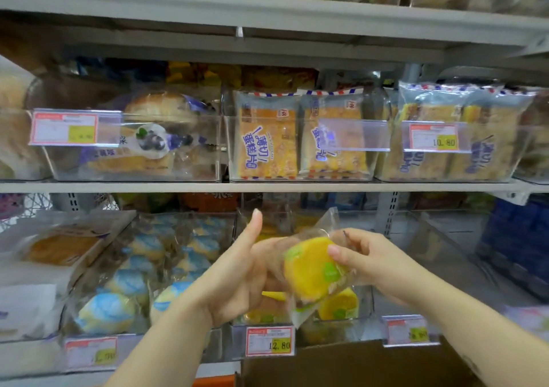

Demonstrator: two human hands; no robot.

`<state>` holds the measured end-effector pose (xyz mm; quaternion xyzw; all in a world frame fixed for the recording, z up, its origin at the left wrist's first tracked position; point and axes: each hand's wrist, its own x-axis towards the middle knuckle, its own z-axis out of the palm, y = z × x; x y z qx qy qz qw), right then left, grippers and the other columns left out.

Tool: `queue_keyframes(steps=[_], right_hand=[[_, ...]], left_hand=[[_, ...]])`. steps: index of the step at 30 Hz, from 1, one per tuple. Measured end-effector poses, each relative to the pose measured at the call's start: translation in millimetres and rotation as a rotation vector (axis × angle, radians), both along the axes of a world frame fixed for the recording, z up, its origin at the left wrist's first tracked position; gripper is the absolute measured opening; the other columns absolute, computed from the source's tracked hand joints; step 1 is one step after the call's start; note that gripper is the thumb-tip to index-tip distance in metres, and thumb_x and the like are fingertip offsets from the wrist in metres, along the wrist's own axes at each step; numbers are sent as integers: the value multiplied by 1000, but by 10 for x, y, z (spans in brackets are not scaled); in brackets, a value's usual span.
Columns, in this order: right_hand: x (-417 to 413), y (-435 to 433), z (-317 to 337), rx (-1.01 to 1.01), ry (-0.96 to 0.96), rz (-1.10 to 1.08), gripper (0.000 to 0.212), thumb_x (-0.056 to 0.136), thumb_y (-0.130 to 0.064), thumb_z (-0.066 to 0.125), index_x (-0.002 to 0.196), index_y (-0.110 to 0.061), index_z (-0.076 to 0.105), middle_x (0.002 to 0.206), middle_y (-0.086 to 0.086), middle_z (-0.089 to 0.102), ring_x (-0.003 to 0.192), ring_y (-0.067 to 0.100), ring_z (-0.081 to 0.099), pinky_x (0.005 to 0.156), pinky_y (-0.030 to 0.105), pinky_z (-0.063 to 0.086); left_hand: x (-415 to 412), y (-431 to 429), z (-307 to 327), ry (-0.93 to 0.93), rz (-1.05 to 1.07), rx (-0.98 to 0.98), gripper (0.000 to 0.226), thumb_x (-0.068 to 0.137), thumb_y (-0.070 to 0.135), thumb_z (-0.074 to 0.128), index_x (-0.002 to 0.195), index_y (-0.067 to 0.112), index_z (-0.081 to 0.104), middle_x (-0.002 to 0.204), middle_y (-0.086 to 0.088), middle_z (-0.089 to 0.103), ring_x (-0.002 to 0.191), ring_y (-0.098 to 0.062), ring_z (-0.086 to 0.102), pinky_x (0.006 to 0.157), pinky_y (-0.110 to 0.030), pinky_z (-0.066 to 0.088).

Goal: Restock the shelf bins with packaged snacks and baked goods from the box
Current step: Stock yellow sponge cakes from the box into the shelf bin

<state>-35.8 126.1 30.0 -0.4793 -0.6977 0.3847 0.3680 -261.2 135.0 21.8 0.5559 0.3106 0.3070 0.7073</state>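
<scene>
A round yellow cake in a clear wrapper (312, 270) is held up in front of the lower shelf. My right hand (365, 260) pinches its right side, thumb on the front. My left hand (246, 273) is behind its left edge with the thumb raised; whether those fingers grip the packet is hidden. Below it, a clear bin (234, 318) with a 12.80 price tag (270, 341) holds more yellow cakes (338, 305). The cardboard box's (356, 363) brown flap fills the bottom right.
Left of that bin is a bin of blue-and-white buns (118, 294). A clear bin (430, 250) to the right shows nothing inside. The middle shelf (267, 187) carries bins of blueberry bread (154, 137) and sliced cake packs (267, 146). Blue crates (517, 238) stand at far right.
</scene>
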Motion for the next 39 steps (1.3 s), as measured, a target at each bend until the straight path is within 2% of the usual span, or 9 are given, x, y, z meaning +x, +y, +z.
queue_keyframes(steps=[3, 7, 13, 15, 20, 25, 29, 35, 39], right_hand=[[41, 7, -95, -37, 123, -142, 62, 60, -61, 65, 108, -22, 66, 97, -2, 74, 92, 14, 70, 91, 44, 53], [10, -81, -179, 43, 27, -279, 85, 62, -66, 58, 139, -40, 32, 122, -11, 55, 106, 6, 58, 78, 16, 50], [135, -188, -236, 235, -444, -77, 78, 72, -45, 77, 124, -66, 22, 148, -34, -8, 132, -7, 18, 102, 11, 26], [174, -129, -270, 254, -404, -84, 72, 73, -36, 79, 120, -63, 31, 147, -34, -2, 129, -4, 27, 92, 6, 37], [324, 150, -369, 265, -151, -234, 60, 71, -32, 79, 114, -55, 45, 138, -29, 30, 127, 10, 44, 104, 38, 43], [388, 417, -402, 277, -188, -415, 65, 76, -22, 78, 126, -36, 38, 132, 0, 41, 111, 10, 45, 91, 21, 33], [268, 565, -435, 250, -230, -364, 66, 76, -28, 77, 128, -39, 37, 132, 1, 43, 116, 14, 47, 97, 27, 39], [-19, 902, -380, 203, -224, -393, 73, 78, -33, 75, 140, -33, 36, 141, -1, 40, 126, 20, 45, 100, 29, 39], [-329, 1182, -294, 221, -386, -407, 73, 80, -40, 72, 141, -35, 32, 148, -1, 33, 133, 23, 37, 110, 44, 34]], left_hand=[[147, -50, -59, 13, 257, 160, 84, 68, 63, 55, 145, 37, 30, 128, -3, 59, 95, -21, 68, 69, -34, 55], [377, -174, -247, 174, 419, 433, 101, 79, 40, 73, 132, 69, -8, 136, 14, 40, 118, -8, 56, 94, -31, 51], [407, -66, -386, 155, 382, 462, 76, 77, 46, 73, 117, 78, 17, 146, 7, 42, 122, -11, 54, 100, -41, 49], [425, -46, -380, 171, 372, 500, 75, 70, 55, 69, 123, 73, 19, 144, 12, 43, 121, -8, 53, 98, -38, 50], [286, 31, -314, 491, 526, 834, 72, 83, 56, 55, 142, 53, 13, 137, 26, 41, 116, 11, 48, 96, -18, 43], [106, 396, -350, 1200, 476, 1190, 82, 82, 75, 40, 149, 44, 4, 154, 11, 20, 143, -16, 14, 118, -45, 13], [180, 487, -442, 1373, 298, 1138, 72, 86, 74, 31, 147, 48, 5, 158, 11, 11, 147, -19, 5, 117, -56, -4], [240, 409, -597, 1382, 426, 1116, 56, 93, 65, 26, 145, 43, 24, 153, 6, 24, 143, -22, 21, 113, -50, 22], [225, 394, -753, 1249, 563, 1204, 52, 85, 59, 38, 119, 28, 62, 120, -4, 62, 110, -28, 60, 81, -45, 54]])
